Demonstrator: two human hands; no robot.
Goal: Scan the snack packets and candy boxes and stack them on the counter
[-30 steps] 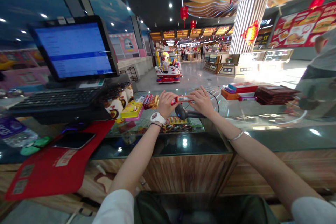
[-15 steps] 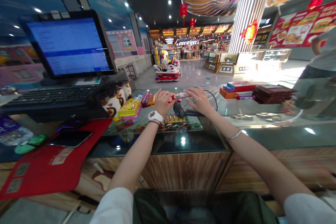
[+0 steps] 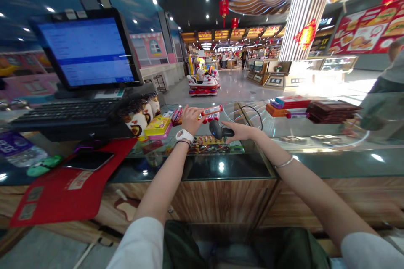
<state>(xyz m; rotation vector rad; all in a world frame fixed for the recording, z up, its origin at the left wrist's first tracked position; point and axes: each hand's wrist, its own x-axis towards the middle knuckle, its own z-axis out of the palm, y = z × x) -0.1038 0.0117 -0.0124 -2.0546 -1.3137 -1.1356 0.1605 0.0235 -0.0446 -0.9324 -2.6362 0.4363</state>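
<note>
My left hand (image 3: 190,120), with a white watch on the wrist, is closed on a small red and white snack packet (image 3: 211,111) held just above the glass counter (image 3: 284,138). My right hand (image 3: 241,131) grips the handle of a black barcode scanner (image 3: 217,129) right below the packet. The scanner's head points up toward the packet. A black cable (image 3: 252,111) runs from the scanner across the glass.
A till screen (image 3: 85,52) and keyboard (image 3: 67,111) stand at left, with cups (image 3: 139,119), a yellow box (image 3: 158,126), a phone (image 3: 88,160) on a red mat (image 3: 63,189) and a water bottle (image 3: 15,151). Stacked boxes (image 3: 290,107) lie at right. A person (image 3: 385,88) stands at far right.
My right hand has let go of the packet and taken hold of the scanner. My left hand has lifted the packet slightly and keeps it alone.
</note>
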